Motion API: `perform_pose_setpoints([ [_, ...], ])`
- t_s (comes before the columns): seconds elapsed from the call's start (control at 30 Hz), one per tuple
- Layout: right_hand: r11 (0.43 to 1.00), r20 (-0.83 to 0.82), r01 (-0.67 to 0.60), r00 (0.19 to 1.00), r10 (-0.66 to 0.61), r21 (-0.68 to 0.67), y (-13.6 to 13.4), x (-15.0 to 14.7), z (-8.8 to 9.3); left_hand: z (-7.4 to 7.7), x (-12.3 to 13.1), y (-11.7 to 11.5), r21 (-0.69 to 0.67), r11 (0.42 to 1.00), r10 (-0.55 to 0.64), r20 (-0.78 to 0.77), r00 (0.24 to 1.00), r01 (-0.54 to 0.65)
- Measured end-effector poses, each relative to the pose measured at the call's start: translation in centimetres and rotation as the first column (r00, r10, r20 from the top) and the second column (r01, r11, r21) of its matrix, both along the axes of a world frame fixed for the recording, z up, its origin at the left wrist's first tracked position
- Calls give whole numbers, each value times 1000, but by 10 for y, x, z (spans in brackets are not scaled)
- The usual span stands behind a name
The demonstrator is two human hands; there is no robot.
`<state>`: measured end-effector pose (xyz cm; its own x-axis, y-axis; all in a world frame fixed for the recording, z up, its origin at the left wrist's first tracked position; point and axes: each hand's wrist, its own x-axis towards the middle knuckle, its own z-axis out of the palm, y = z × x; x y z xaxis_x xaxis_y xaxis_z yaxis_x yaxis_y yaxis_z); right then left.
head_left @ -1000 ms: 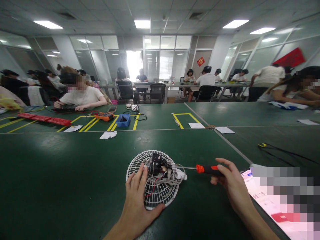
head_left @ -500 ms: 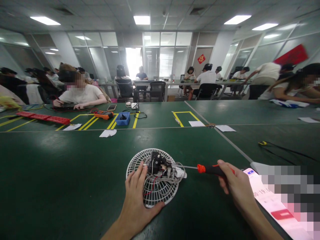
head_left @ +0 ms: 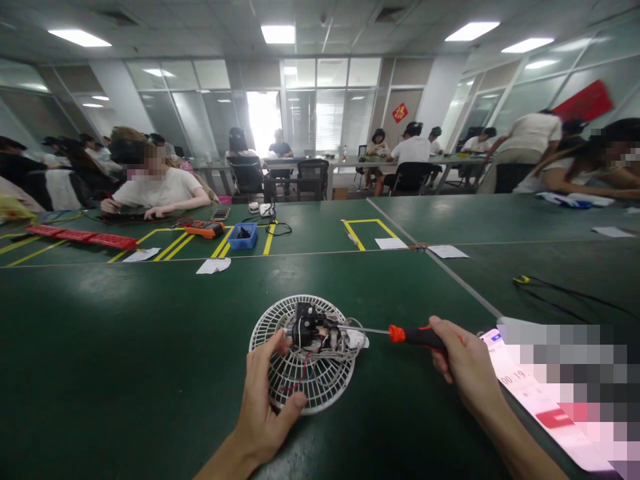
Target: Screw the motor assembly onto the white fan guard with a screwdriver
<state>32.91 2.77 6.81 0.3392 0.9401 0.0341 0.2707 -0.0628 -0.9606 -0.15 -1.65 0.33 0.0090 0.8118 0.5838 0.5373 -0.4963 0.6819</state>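
Observation:
A round white fan grille (head_left: 270,327) lies flat on the green table (head_left: 125,353) in front of me. A small black motor block with red and white wires (head_left: 313,333) sits on top of it. My left hand (head_left: 265,393) grips the grille's near edge, fingers curled over the wires and thumb against the rim. My right hand (head_left: 463,363) is closed round the red-and-black handle of a screwdriver (head_left: 410,335). Its thin shaft runs left and its tip meets the motor block.
A phone with a lit screen (head_left: 540,393) lies at my right. A black cable with a yellow end (head_left: 525,280) runs further right. Across the table sit a blue bin (head_left: 243,236), an orange meter (head_left: 205,229), paper slips and red strips (head_left: 80,237). Several people sit at tables beyond.
My left hand has shifted from lying flat on the grille to curling round its near edge. The view has tilted slightly; the screwdriver stays at the motor block.

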Motion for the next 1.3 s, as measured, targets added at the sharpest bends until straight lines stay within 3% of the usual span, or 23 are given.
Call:
perform_pose_setpoints([
  [0.07, 1000, -13, -15, 1000, 15, 5, 0, 1, -1, 0, 0, 1, -27, 1000, -15, 66, 998, 17],
  [0.2, 1000, -28, -29, 999, 29, 10, -1, 1, 0, 12, -1, 10, -135, 989, 95, 223, 970, -65],
  [0.37, 998, -32, -53, 998, 54, 13, -2, -2, 2, 29, -2, 22, -254, 967, 80, 264, 961, -11],
  [0.57, 998, -57, -67, 996, 67, 16, -1, 0, 2, 31, -1, 22, -307, 952, 103, 346, 933, 9],
  [0.77, 997, -73, -75, 994, 76, 16, -1, 3, 2, 36, -3, 16, -262, 965, 93, 329, 940, -3],
  [1.3, 997, -74, -74, 995, 74, -6, -9, -11, 13, 20, 1, 9, -229, 971, 152, 381, 912, -66],
])
